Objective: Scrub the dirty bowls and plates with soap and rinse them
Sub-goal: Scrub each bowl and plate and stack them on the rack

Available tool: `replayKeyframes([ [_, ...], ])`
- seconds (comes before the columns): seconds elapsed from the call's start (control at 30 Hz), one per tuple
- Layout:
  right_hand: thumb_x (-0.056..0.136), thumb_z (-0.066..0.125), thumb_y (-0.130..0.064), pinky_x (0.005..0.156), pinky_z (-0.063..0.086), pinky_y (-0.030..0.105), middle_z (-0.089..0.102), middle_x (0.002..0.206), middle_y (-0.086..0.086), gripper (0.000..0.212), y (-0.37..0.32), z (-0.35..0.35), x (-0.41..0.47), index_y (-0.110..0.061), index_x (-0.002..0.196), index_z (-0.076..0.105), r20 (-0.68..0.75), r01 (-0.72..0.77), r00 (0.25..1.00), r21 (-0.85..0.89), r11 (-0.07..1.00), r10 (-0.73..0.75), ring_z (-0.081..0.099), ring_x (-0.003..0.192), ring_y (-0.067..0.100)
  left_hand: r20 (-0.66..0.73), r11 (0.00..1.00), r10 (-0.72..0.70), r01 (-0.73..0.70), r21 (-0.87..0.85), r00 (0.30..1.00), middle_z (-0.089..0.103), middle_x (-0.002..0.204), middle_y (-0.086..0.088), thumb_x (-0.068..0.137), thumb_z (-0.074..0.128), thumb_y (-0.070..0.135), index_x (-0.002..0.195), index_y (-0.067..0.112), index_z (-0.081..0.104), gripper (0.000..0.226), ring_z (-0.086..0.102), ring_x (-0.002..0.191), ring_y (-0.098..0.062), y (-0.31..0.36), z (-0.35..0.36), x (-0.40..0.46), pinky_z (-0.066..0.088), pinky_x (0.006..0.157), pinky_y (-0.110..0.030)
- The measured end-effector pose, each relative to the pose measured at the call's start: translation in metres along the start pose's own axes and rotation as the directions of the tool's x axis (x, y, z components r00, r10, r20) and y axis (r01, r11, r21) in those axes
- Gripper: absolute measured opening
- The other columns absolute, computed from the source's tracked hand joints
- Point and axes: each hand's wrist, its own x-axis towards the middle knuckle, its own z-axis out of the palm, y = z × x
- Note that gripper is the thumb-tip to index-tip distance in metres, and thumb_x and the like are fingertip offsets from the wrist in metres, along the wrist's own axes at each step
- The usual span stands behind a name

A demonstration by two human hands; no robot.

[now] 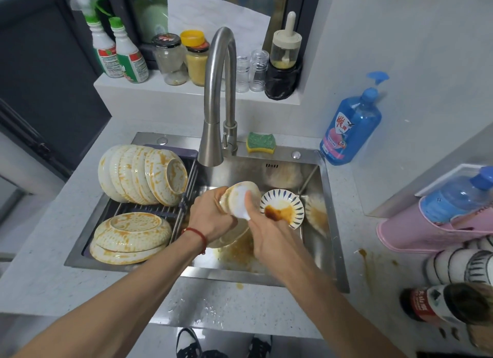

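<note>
A: Head view. Where do we hold the workpiece?

B: Our left hand (pixel 210 213) grips a stained bowl (pixel 234 197) above the sink (pixel 330 224), fingers curled round its rim, tilted toward us so its inside faces the scrubber. We judge that the basin is meant to catch the runoff.

A: And the right?

B: Our right hand (pixel 266 232) pinches a white cloth or sponge (pixel 241 201) against the bowl's inner face; which one, we cannot tell.

A: Remaining stock?

B: Soiled bowls (pixel 144 176) stand on the drain rack (pixel 160 210), left. A sauce-smeared patterned dish (pixel 282 208) sits just right of the hands. The faucet (pixel 213 117) appears off; the green sponge (pixel 261 142) and blue soap bottle (pixel 349 128) stay within reach.
</note>
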Motion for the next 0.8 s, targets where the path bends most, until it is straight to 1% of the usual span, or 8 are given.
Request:
replayKeyframes([
  [0.07,0.107,0.039,-0.022,0.069,0.043,0.043,0.058,0.090,0.008,0.072,0.001,0.003,0.006,-0.053,0.154,-0.007,-0.031,-0.042,0.999,-0.056,0.998,0.040,0.057,0.080,0.031,0.011,1.000,-0.007,0.007,-0.002,1.000,0.077,0.084,0.010,0.050,0.072,0.026,0.091,0.037,0.075,0.043,0.073,0.085,-0.016,-0.001,-0.004,0.000,0.063,0.077,-0.043],
  [0.17,0.107,0.038,-0.018,0.070,0.048,0.045,0.057,0.094,0.008,0.071,0.009,-0.001,0.021,-0.043,0.159,-0.002,-0.073,-0.155,0.986,-0.033,0.987,0.153,0.060,0.086,0.031,0.027,0.999,-0.025,0.025,0.021,0.999,0.076,0.086,0.006,0.046,0.072,0.022,0.094,0.029,0.075,0.049,0.071,0.087,-0.021,0.000,-0.010,0.000,0.063,0.079,-0.043],
  [0.3,0.106,0.040,-0.015,0.069,0.039,0.041,0.058,0.091,0.010,0.076,-0.006,0.016,0.005,-0.047,0.157,-0.007,-0.002,-0.057,0.998,-0.055,0.997,0.057,0.056,0.081,0.030,0.046,0.999,-0.014,0.012,0.052,0.999,0.075,0.080,0.010,0.045,0.071,0.023,0.089,0.029,0.073,0.044,0.072,0.084,-0.020,-0.004,-0.015,0.001,0.062,0.076,-0.041],
  [0.4,0.106,0.040,-0.013,0.067,0.040,0.042,0.057,0.090,0.007,0.072,0.011,0.009,0.025,-0.041,0.160,0.001,-0.045,-0.193,0.980,-0.006,0.981,0.192,0.057,0.083,0.029,0.061,0.998,-0.022,0.018,0.065,0.998,0.073,0.084,0.011,0.045,0.072,0.023,0.088,0.035,0.070,0.045,0.070,0.085,-0.020,-0.005,-0.016,-0.001,0.062,0.079,-0.040],
  [0.53,0.106,0.040,-0.019,0.069,0.040,0.042,0.065,0.094,0.011,0.073,-0.020,0.023,0.008,-0.051,0.156,-0.002,0.015,-0.008,1.000,-0.016,1.000,0.008,0.056,0.084,0.032,0.023,0.998,-0.014,0.012,0.058,1.000,0.075,0.078,0.010,0.046,0.069,0.024,0.093,0.029,0.076,0.047,0.071,0.079,-0.014,-0.014,-0.020,0.003,0.062,0.074,-0.040],
  [0.57,0.106,0.039,-0.019,0.069,0.039,0.043,0.064,0.093,0.011,0.071,-0.018,0.022,0.014,-0.051,0.156,0.000,-0.009,-0.010,1.000,-0.012,1.000,0.010,0.053,0.080,0.031,0.025,0.998,-0.009,0.008,0.059,1.000,0.075,0.078,0.010,0.046,0.069,0.025,0.094,0.029,0.077,0.048,0.071,0.079,-0.014,-0.015,-0.022,0.004,0.062,0.074,-0.039],
  [0.67,0.107,0.036,-0.019,0.068,0.039,0.043,0.060,0.092,0.009,0.065,-0.005,0.010,0.035,-0.041,0.160,0.005,-0.062,-0.149,0.987,-0.047,0.988,0.146,0.052,0.080,0.029,0.036,0.995,0.014,-0.018,0.099,0.999,0.075,0.082,0.007,0.045,0.070,0.026,0.097,0.031,0.074,0.052,0.070,0.082,-0.021,-0.019,-0.026,0.006,0.060,0.075,-0.037],
  [0.8,0.107,0.037,-0.015,0.065,0.039,0.044,0.056,0.082,0.003,0.071,-0.034,0.024,0.012,-0.048,0.157,-0.002,0.024,0.006,1.000,-0.072,0.997,-0.005,0.052,0.075,0.027,0.036,0.998,-0.004,0.002,0.070,0.999,0.075,0.079,0.008,0.049,0.071,0.025,0.092,0.027,0.075,0.043,0.071,0.081,-0.018,-0.026,-0.031,0.007,0.059,0.071,-0.032],
])
